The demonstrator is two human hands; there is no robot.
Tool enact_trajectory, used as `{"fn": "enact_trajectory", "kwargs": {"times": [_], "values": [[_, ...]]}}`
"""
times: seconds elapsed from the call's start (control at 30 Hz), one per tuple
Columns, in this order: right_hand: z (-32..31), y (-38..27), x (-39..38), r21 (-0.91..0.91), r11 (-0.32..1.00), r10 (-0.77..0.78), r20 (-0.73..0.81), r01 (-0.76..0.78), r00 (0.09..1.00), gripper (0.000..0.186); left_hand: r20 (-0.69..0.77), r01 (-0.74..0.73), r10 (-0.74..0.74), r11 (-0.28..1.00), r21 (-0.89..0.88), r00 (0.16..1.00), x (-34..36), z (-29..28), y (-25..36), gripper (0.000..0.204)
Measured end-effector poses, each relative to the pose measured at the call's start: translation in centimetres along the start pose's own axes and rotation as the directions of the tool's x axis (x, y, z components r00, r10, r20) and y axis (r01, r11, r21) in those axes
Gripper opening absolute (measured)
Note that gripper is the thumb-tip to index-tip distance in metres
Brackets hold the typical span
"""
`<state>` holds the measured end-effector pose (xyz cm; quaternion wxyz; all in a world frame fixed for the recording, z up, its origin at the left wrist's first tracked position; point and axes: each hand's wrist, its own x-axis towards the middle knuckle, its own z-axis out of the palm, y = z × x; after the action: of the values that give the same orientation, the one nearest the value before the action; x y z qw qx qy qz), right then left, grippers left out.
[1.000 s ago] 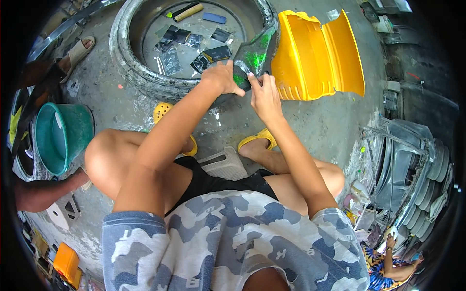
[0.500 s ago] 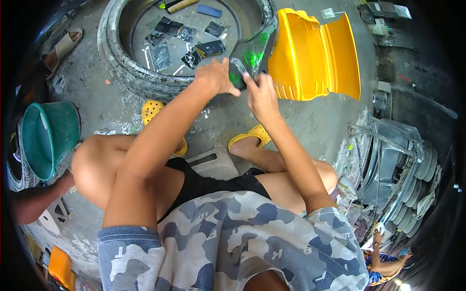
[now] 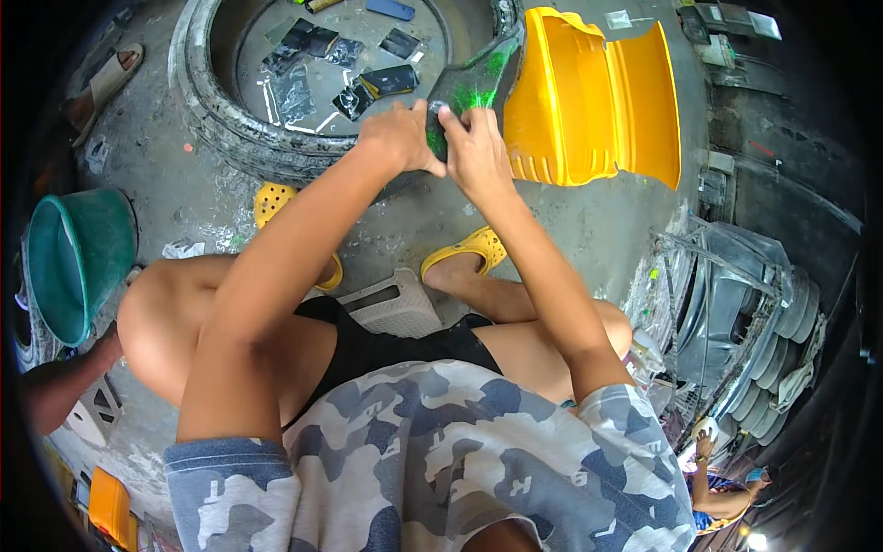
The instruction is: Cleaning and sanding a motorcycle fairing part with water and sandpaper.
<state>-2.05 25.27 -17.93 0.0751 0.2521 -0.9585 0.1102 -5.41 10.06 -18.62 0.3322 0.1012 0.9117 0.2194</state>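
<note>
A dark curved panel with bright green patches rests on the rim of a worn tire. My left hand grips the panel's near left edge, its thumb stretched toward me. Close beside it, my right hand lies on the panel with its fingers bent and closed over the surface. Whatever is under those fingers is hidden now.
Inside the tire lie dark sheet scraps and a blue block. Right of the panel stands a yellow curved shell. A green tub is at left; stacked grey parts are at right. Another person sits lower right.
My right hand has shifted up and left over the panel, toward my left hand. The thin grey strip that showed at its fingers is now covered. The whole view has shifted slightly.
</note>
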Motion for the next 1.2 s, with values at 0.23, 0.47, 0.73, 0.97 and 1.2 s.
{"fn": "enact_trajectory", "kwargs": {"times": [0.23, 0.47, 0.73, 0.97, 1.2], "values": [[0.7, 0.6, 0.1, 0.047, 0.999, -0.011, -0.104, 0.016, 0.995, 0.036, -0.002, -0.02, 0.02, 1.0, 0.019, 1.0, 0.1, 0.1, 0.0, 0.103], [0.7, 0.8, -2.4, 0.169, 0.985, 0.05, -0.079, -0.036, 0.996, 0.038, -0.029, 0.003, -0.002, 1.0, 0.021, 1.0, 0.4, 0.2, -0.5, 0.101], [0.1, 0.4, -2.1, 0.204, 0.978, 0.05, -0.096, -0.029, 0.994, 0.037, -0.035, 0.008, -0.007, 1.0, 0.018, 0.999, 0.3, 0.8, -0.7, 0.099], [0.2, 0.3, -2.0, 0.214, 0.977, 0.047, -0.119, -0.02, 0.992, 0.038, -0.012, -0.002, 0.002, 1.0, 0.0, 1.0, 0.1, 0.3, -0.9, 0.098], [-1.0, 2.7, 2.1, 0.4, 0.869, 0.299, 0.047, -0.292, 0.953, 0.027, 0.02, -0.019, 0.019, 1.0, 0.001, 1.0, 1.0, 0.7, -0.3, 0.104]]}}
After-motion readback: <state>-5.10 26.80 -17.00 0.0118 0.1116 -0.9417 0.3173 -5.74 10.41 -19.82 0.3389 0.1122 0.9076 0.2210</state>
